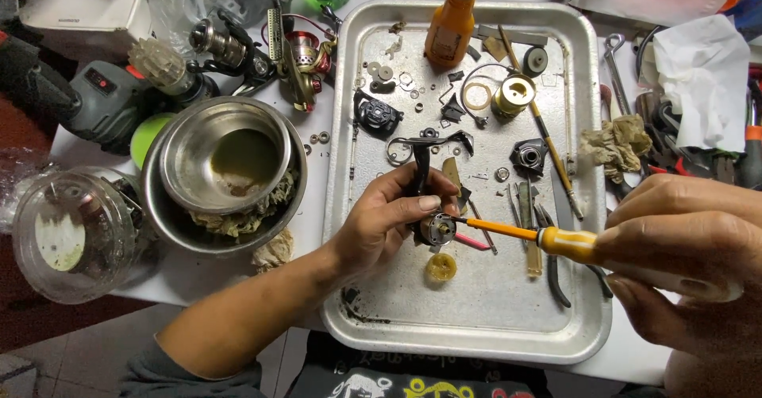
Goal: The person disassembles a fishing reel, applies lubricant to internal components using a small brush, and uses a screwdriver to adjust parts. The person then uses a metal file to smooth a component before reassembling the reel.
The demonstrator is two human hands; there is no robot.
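- left hand [389, 215] is clamped on a small reel part [436, 228], held just above the tray [476, 319].
- right hand [683, 247] grips a screwdriver [548, 239]; its tip touches the part.
- a yellow ring [441, 267] lies below the part.
- steel bowls [226, 168] stand left of the tray on the table [190, 275].

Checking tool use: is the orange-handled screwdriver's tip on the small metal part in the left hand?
Yes, the orange-handled screwdriver in the right hand touches the small metal part held by the left hand.
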